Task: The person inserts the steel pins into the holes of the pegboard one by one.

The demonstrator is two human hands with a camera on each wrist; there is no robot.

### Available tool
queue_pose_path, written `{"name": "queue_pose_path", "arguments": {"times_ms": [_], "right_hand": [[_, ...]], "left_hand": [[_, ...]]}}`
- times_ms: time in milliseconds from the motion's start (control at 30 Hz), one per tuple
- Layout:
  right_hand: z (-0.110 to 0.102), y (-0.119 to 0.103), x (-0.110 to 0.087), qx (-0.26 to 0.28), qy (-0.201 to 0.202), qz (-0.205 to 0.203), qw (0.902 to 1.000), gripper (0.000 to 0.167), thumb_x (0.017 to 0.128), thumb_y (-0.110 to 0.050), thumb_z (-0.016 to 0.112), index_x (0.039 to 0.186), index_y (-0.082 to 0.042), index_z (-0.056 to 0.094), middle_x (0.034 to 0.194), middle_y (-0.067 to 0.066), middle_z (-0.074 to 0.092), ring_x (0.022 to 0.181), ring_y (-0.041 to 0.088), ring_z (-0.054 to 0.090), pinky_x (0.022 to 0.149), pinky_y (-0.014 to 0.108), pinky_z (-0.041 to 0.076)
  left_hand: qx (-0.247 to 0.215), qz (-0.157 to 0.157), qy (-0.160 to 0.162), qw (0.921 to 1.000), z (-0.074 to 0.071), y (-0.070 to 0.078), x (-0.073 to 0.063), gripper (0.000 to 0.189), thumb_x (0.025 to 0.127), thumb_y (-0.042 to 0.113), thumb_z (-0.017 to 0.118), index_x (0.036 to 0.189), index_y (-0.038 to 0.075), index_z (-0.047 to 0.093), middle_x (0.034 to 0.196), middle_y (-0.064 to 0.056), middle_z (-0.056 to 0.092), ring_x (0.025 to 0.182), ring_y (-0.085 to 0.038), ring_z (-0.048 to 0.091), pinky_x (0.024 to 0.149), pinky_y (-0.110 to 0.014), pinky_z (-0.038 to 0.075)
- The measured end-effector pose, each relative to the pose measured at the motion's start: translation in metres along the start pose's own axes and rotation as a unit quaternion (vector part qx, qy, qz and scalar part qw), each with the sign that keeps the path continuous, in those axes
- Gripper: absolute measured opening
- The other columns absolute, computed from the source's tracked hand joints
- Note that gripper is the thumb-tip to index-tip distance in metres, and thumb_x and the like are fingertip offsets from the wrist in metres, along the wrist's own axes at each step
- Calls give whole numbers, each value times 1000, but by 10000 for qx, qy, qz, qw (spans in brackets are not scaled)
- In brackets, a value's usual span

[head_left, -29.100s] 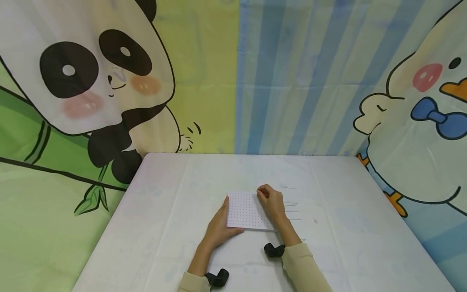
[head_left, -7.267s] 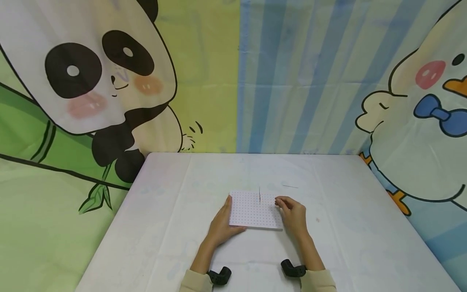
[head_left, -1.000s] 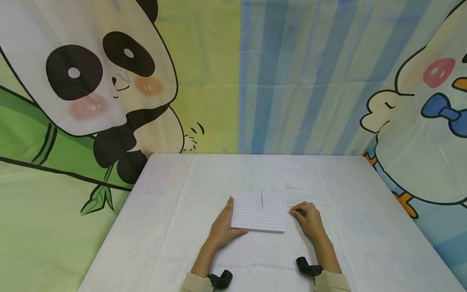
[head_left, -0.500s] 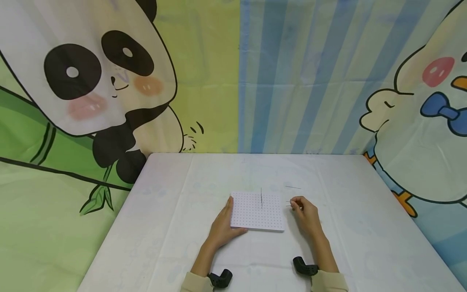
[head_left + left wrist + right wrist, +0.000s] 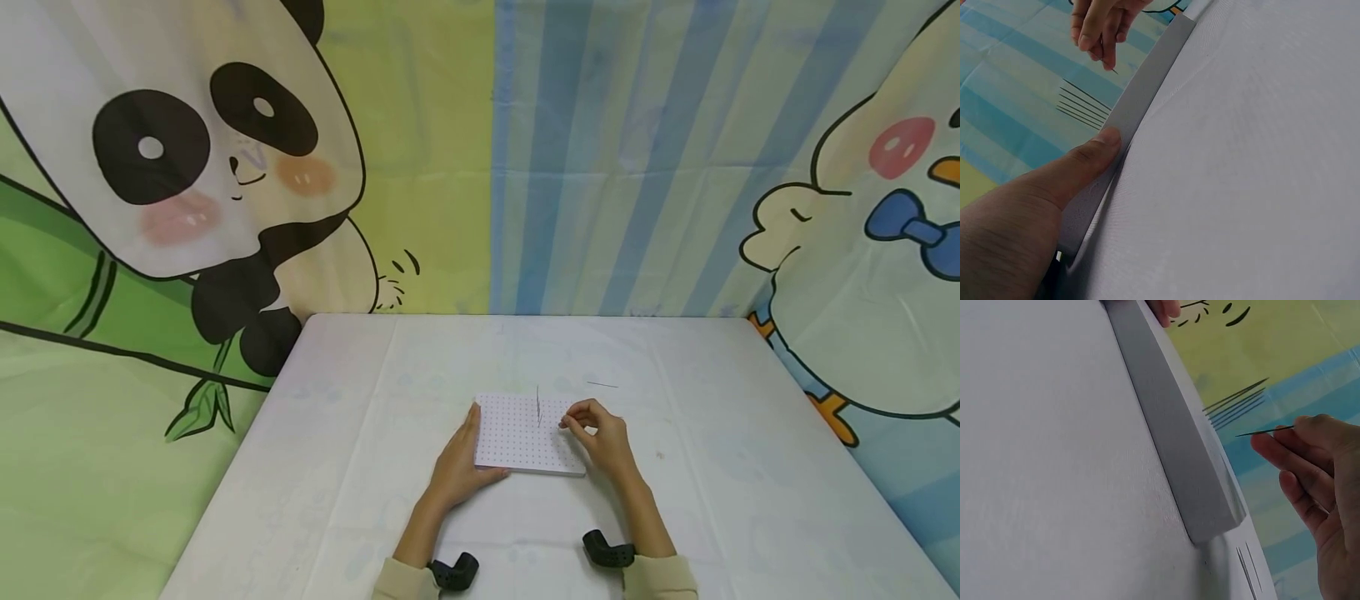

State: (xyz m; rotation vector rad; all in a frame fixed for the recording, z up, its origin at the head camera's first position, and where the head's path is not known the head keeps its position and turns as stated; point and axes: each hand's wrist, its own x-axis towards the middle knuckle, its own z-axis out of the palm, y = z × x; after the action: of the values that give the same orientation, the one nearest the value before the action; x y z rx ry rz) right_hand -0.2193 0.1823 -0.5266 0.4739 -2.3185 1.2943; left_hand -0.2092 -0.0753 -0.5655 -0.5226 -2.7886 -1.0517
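Observation:
A white board (image 5: pixel 517 446) dotted with small holes lies on the table. My left hand (image 5: pixel 459 454) grips its near left corner, the thumb along the front edge and the fingers against the left side. Several thin dark needles (image 5: pixel 1235 395) stand upright in a row in the board; from the head they overlap into one line. My right hand (image 5: pixel 596 429) is over the board's right part, pinching another needle (image 5: pixel 1266 432) between thumb and fingertips. In the right wrist view its pointed end sticks out toward the row, apart from it.
Beyond the board's right side a loose needle (image 5: pixel 602 385) lies on the white-covered table (image 5: pixel 360 500). The right wrist view shows a few loose needles (image 5: pixel 1245 572) beside the board. Behind the table hangs a cartoon-printed cloth (image 5: pixel 420 167).
My right hand has picked up a needle right of the board and brought it left over the board. Long before, several needles lay there and none visibly stood. The left hand stays put.

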Motion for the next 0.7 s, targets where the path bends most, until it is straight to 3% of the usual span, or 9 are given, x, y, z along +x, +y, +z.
{"name": "queue_pose_path", "arguments": {"times_ms": [267, 700], "right_hand": [[15, -4, 4, 58, -200, -162, 9997, 13, 81, -3, 70, 88, -9, 61, 76, -2, 69, 70, 8, 65, 63, 26, 53], [26, -5, 4, -366, -328, -389, 9980, 15, 79, -6, 72, 87, -11, 60, 78, -3, 69, 70, 9, 65, 64, 26, 53]], "left_hand": [[-37, -20, -72, 10000, 0, -2, 0, 117, 66, 49, 78, 149, 7, 7, 153, -8, 13, 136, -25, 22, 107, -40, 26], [34, 65, -66, 10000, -2, 0, 1, 115, 67, 48, 78, 148, 4, 8, 153, -9, 14, 136, -26, 23, 106, -40, 27]]}}
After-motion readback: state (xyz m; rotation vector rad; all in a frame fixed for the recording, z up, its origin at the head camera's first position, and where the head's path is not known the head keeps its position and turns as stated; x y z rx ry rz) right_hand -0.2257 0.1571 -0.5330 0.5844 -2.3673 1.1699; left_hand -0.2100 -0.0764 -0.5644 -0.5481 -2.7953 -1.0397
